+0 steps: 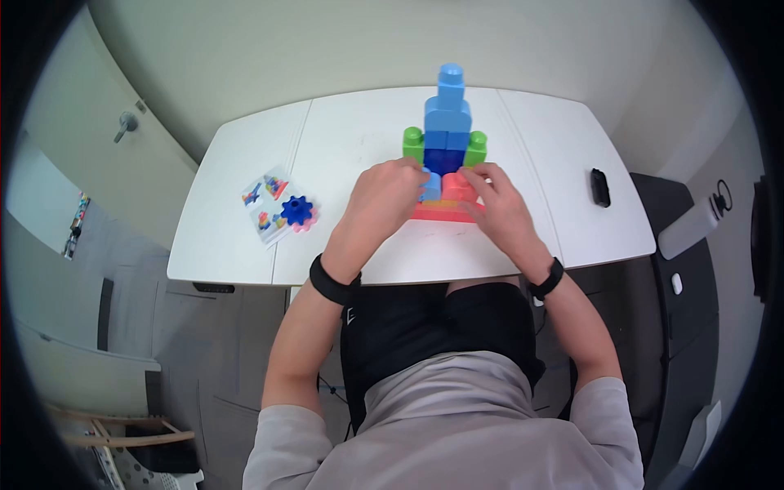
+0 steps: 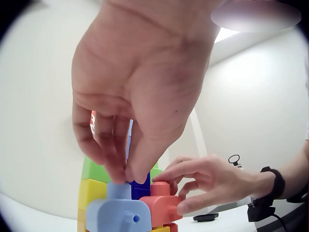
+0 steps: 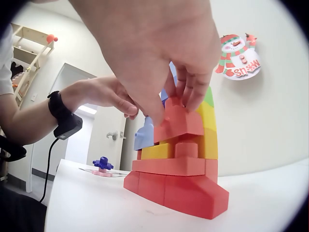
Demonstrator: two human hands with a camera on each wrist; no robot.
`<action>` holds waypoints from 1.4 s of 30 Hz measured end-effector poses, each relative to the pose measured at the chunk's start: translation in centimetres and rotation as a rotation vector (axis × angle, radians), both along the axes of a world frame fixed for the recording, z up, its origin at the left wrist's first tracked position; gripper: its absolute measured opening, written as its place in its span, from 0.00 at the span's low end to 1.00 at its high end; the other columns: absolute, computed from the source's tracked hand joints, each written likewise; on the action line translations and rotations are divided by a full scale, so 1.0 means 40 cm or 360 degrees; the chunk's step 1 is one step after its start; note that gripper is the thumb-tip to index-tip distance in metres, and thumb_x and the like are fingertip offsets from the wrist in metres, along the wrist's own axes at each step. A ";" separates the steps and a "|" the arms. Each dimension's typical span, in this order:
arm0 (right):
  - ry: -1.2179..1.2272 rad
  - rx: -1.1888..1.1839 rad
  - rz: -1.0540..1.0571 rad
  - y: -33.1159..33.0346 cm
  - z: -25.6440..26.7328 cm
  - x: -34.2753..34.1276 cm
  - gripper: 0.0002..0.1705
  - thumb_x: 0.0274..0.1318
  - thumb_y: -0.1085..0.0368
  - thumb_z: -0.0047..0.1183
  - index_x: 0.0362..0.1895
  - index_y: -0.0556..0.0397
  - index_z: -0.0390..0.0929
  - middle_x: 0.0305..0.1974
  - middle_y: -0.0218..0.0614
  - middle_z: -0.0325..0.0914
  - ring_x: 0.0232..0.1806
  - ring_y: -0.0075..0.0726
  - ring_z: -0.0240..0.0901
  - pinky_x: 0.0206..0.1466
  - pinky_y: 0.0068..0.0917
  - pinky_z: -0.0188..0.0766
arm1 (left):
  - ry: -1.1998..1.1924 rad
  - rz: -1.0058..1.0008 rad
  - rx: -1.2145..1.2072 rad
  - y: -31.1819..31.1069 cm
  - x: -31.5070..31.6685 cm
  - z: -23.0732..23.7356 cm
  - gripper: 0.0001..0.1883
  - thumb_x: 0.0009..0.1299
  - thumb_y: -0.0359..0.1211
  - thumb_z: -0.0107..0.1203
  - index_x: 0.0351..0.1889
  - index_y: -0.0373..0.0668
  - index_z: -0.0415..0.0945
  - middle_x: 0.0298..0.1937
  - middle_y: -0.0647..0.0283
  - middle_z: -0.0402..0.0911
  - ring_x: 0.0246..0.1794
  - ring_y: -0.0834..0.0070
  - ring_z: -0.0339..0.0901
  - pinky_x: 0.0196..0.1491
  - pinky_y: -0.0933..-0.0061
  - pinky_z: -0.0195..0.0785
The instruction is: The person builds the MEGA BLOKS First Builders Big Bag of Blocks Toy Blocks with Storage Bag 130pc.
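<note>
A castle-like build of large toy blocks stands on the white table, with a light blue tower (image 1: 447,118) at its back and green blocks (image 1: 413,144) on both sides. My left hand (image 1: 387,192) pinches the rounded stud of a light blue block (image 2: 115,215) at the front, fingertips pointing down. Beside it, my right hand (image 1: 502,208) has thumb and fingers about the stud of a red block (image 3: 178,124). That red block sits tilted over a yellow block (image 3: 157,151) and a lower red stud. A wide red base (image 3: 174,193) carries the build.
To the left on the white table (image 1: 237,204) lies a picture sheet (image 1: 263,196), with a dark blue gear piece (image 1: 297,211) and a pink one by it. A small black object (image 1: 600,188) lies at the right. A white bottle (image 1: 690,233) is beyond the table's right edge.
</note>
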State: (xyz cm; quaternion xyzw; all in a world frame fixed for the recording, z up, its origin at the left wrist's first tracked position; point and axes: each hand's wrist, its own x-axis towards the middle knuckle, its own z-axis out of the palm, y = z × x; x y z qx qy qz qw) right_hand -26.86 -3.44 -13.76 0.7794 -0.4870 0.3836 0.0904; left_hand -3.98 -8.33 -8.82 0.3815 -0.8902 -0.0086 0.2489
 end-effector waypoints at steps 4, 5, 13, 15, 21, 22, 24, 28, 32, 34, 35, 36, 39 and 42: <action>0.0035 0.0087 0.0023 0.004 0.003 -0.003 0.29 0.50 0.70 0.70 0.60 0.54 0.81 0.51 0.38 0.76 0.48 0.40 0.80 0.49 0.35 0.84 | -0.0039 0.0005 0.0064 0.005 -0.005 0.008 0.10 0.66 0.28 0.66 0.45 0.40 0.90 0.47 0.58 0.89 0.44 0.56 0.86 0.48 0.59 0.80; 0.0031 0.0089 0.0025 0.006 0.006 -0.003 0.29 0.50 0.70 0.70 0.60 0.54 0.81 0.51 0.38 0.76 0.48 0.40 0.80 0.49 0.35 0.84 | -0.0043 0.0007 0.0066 0.002 -0.005 0.007 0.10 0.66 0.28 0.66 0.45 0.40 0.90 0.47 0.58 0.89 0.44 0.56 0.86 0.48 0.59 0.80; 0.0130 -0.0093 0.0029 0.021 0.038 -0.004 0.28 0.50 0.70 0.71 0.58 0.55 0.81 0.50 0.38 0.78 0.49 0.41 0.80 0.48 0.36 0.82 | 0.0088 0.0057 0.0214 -0.017 0.079 0.068 0.11 0.67 0.31 0.67 0.47 0.44 0.86 0.42 0.60 0.89 0.41 0.64 0.87 0.44 0.64 0.79; 0.0110 -0.0114 0.0041 0.029 0.057 -0.005 0.26 0.51 0.70 0.70 0.57 0.54 0.82 0.49 0.38 0.79 0.48 0.42 0.80 0.48 0.36 0.82 | 0.0066 0.0294 0.0151 -0.044 0.150 0.086 0.10 0.66 0.32 0.69 0.43 0.42 0.81 0.36 0.60 0.87 0.39 0.64 0.86 0.43 0.65 0.78; 0.0032 -0.0098 0.0075 0.038 0.093 -0.021 0.19 0.54 0.70 0.69 0.51 0.53 0.84 0.45 0.38 0.82 0.46 0.44 0.81 0.47 0.37 0.81 | -0.0344 0.0804 0.0502 -0.198 0.409 -0.024 0.27 0.56 0.35 0.78 0.52 0.40 0.79 0.49 0.55 0.85 0.47 0.60 0.84 0.49 0.63 0.78; 0.0005 -0.0058 0.0098 0.040 0.098 -0.023 0.17 0.55 0.70 0.69 0.50 0.53 0.84 0.44 0.39 0.82 0.46 0.47 0.81 0.47 0.38 0.81 | -0.0406 0.0895 0.0684 -0.209 0.430 -0.034 0.31 0.53 0.36 0.79 0.54 0.40 0.78 0.51 0.55 0.85 0.48 0.60 0.85 0.49 0.61 0.78; 0.0007 -0.0093 0.0091 0.040 0.103 -0.024 0.16 0.54 0.70 0.69 0.48 0.53 0.84 0.43 0.37 0.83 0.45 0.44 0.81 0.46 0.37 0.81 | -0.0469 0.0983 0.0867 -0.227 0.467 -0.064 0.36 0.50 0.37 0.81 0.56 0.41 0.77 0.53 0.56 0.86 0.48 0.59 0.85 0.50 0.60 0.79; 0.0031 -0.0109 0.0090 0.040 0.100 -0.024 0.14 0.53 0.70 0.68 0.45 0.52 0.84 0.41 0.35 0.83 0.43 0.41 0.81 0.44 0.36 0.81 | -0.0415 0.1003 0.1039 -0.253 0.498 -0.106 0.34 0.50 0.38 0.82 0.55 0.39 0.81 0.51 0.55 0.87 0.49 0.62 0.86 0.51 0.62 0.78; 0.0040 -0.0104 0.0105 0.041 0.103 -0.023 0.13 0.54 0.70 0.68 0.45 0.53 0.84 0.41 0.35 0.83 0.43 0.41 0.81 0.44 0.36 0.80 | -0.0396 0.1010 0.1163 -0.263 0.496 -0.106 0.31 0.51 0.38 0.81 0.53 0.37 0.85 0.51 0.54 0.89 0.50 0.62 0.86 0.53 0.64 0.78; 0.0050 -0.0109 0.0097 0.041 0.103 -0.024 0.13 0.54 0.70 0.68 0.44 0.52 0.84 0.40 0.34 0.83 0.43 0.41 0.81 0.44 0.36 0.80 | -0.0367 0.1040 0.1152 -0.260 0.488 -0.097 0.31 0.52 0.38 0.81 0.53 0.37 0.85 0.51 0.54 0.89 0.50 0.62 0.87 0.53 0.63 0.78; 0.0050 -0.0108 0.0100 0.041 0.103 -0.025 0.13 0.54 0.70 0.68 0.44 0.52 0.84 0.40 0.34 0.83 0.43 0.41 0.81 0.44 0.36 0.80 | -0.0339 0.1069 0.1138 -0.256 0.485 -0.088 0.30 0.53 0.39 0.80 0.53 0.37 0.85 0.51 0.54 0.89 0.50 0.62 0.87 0.54 0.63 0.78; 0.0029 -0.0095 0.0094 0.040 0.103 -0.027 0.13 0.54 0.71 0.68 0.44 0.52 0.84 0.40 0.34 0.83 0.43 0.41 0.81 0.44 0.36 0.80 | -0.0338 0.1073 0.1141 -0.250 0.490 -0.075 0.30 0.53 0.39 0.80 0.53 0.37 0.85 0.51 0.54 0.89 0.50 0.62 0.87 0.54 0.63 0.78; -0.0015 -0.0059 0.0074 0.037 0.105 -0.033 0.13 0.54 0.72 0.67 0.44 0.52 0.84 0.40 0.34 0.83 0.43 0.41 0.81 0.44 0.36 0.80 | -0.0004 0.0914 0.0742 -0.235 0.541 -0.034 0.30 0.56 0.41 0.79 0.54 0.36 0.85 0.50 0.54 0.89 0.50 0.62 0.87 0.55 0.63 0.78; -0.0060 -0.0037 0.0016 0.030 0.107 -0.048 0.12 0.55 0.73 0.66 0.45 0.52 0.83 0.40 0.35 0.83 0.42 0.41 0.82 0.44 0.36 0.80 | 0.0565 0.0718 0.0284 -0.182 0.550 0.046 0.32 0.60 0.37 0.77 0.60 0.35 0.79 0.52 0.53 0.87 0.52 0.61 0.85 0.52 0.63 0.79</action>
